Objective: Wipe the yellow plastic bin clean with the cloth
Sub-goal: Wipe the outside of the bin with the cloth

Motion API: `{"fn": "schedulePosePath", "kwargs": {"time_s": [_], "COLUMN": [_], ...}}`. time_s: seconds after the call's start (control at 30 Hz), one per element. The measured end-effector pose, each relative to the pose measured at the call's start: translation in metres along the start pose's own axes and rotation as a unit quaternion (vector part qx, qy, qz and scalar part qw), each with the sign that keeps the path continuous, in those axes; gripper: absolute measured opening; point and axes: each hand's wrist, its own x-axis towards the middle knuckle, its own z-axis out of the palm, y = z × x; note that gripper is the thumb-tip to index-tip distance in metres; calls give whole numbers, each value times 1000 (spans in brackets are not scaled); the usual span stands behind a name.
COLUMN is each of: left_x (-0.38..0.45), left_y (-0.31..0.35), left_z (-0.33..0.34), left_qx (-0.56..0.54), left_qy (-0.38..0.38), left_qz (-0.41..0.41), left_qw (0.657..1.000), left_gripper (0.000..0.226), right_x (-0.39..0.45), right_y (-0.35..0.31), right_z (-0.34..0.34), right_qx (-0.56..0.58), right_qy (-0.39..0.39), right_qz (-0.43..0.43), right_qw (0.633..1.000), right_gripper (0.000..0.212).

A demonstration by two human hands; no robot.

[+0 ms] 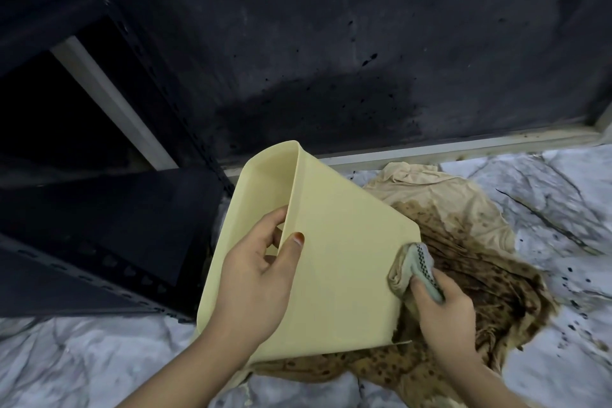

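Note:
The pale yellow plastic bin [337,262] is tipped on its side above the floor, its open mouth turned to the left. My left hand [255,281] grips its rim, fingers inside and thumb on the outer wall. My right hand [443,308] holds a bunched grey-green cloth [415,267] with a dark checked stripe. The cloth is pressed against the bin's right edge, near its bottom corner.
A large beige cloth [470,242], soaked with brown stains, lies spread on the marble-patterned floor [546,182] under and right of the bin. A black metal shelf frame [109,232] stands at the left. A dark wall [364,43] with black splatter rises behind.

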Motion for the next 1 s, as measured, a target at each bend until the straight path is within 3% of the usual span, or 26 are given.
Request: {"fn": "schedulePosePath", "kwargs": {"time_s": [0.1,0.23,0.33,0.47,0.7,1.0], "left_x": [-1,-1,-2,-3,-6,-8], "left_y": [0,-3,-4,-1,1,1], "left_z": [3,4,4,6,5,6], "left_qx": [-3,-8,-13,-1,-17,-14], "left_qy": [-7,-2,-11,-15,-20,-28], "left_qz": [-1,1,7,22,-1,13], "left_qw": [1000,1000,1000,1000,1000,999], "left_gripper": [30,28,29,31,30,31], "right_x": [-30,-52,-49,-27,28,57], "right_y": [-14,-52,-85,-115,-112,-29], "right_z": [9,23,26,25,17,-2], "right_qx": [42,113,103,75,83,51], "right_qy": [6,-45,-71,-81,-61,15], "right_qz": [-36,-154,-226,-260,-143,16], "right_qw": [998,980,966,959,984,998], "right_gripper": [23,26,33,31,11,14]}}
